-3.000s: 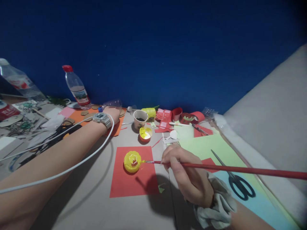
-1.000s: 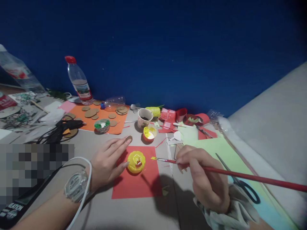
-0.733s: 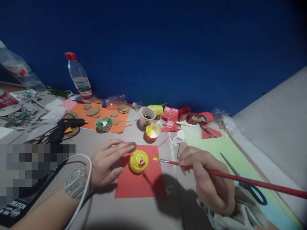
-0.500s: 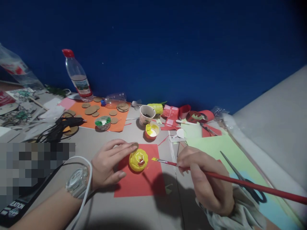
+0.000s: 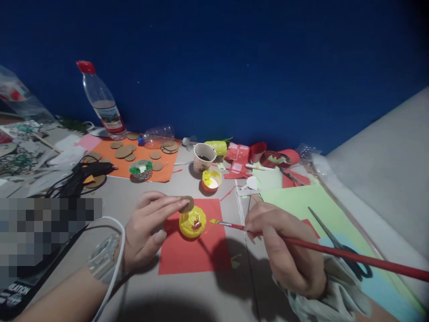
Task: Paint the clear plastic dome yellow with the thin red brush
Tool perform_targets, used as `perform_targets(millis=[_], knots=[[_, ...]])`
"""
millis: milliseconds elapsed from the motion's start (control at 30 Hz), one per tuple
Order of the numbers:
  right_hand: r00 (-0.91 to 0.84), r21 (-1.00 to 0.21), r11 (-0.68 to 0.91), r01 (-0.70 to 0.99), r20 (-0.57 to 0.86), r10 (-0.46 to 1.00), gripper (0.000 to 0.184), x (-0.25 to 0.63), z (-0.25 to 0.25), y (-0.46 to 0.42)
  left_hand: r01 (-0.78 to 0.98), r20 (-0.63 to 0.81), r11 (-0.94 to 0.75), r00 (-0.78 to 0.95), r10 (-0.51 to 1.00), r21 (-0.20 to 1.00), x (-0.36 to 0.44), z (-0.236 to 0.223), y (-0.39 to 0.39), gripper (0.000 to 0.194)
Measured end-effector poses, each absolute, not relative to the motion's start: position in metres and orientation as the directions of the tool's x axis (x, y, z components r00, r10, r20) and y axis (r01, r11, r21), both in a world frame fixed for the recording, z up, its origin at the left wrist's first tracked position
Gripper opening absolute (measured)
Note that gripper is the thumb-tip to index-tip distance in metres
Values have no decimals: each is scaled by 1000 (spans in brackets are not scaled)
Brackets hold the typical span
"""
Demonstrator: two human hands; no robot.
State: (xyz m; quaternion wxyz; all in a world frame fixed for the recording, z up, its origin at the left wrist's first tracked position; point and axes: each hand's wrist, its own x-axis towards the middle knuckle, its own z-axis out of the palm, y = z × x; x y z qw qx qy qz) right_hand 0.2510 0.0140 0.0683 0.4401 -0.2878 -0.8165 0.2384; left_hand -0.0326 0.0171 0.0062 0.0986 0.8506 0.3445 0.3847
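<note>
A yellow-painted plastic bottle bottom point(image 5: 192, 222), with a scalloped rim and a reddish patch, sits on a red paper square point(image 5: 211, 257). At its upper left edge, the long fingers of my left hand point(image 5: 145, 230) hold a small brown cardboard disc point(image 5: 187, 205), with the thumb apart. How the fingers grip the disc is partly hidden. My right hand point(image 5: 284, 250) is closed around a long red paintbrush point(image 5: 315, 246). The yellow-loaded bristles hover just right of the painted piece. Behind it stands a small cup of yellow and white paint point(image 5: 212, 182).
A paper cup of dark liquid point(image 5: 203, 158) and a green-edged paint cup point(image 5: 141, 170) stand farther back. Cardboard discs lie on orange paper point(image 5: 164, 175) by an upright bottle point(image 5: 106, 109). A glue gun point(image 5: 95, 168) is left; scissors point(image 5: 342, 247) lie right.
The cardboard disc has tilted and shows more of its face. My left thumb has drawn back from the yellow piece. The brush has shifted slightly left.
</note>
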Motion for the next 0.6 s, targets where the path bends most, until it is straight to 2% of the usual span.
perform_targets(millis=[267,600], knots=[[-469,-647,707,286,548,692,17,253,65,14,523,536,-723,489,689,452,-32,4,19,51],[-487,-684,681,262,515,705,16,244,57,16,490,442,-746,603,664,452,-36,4,23,66]])
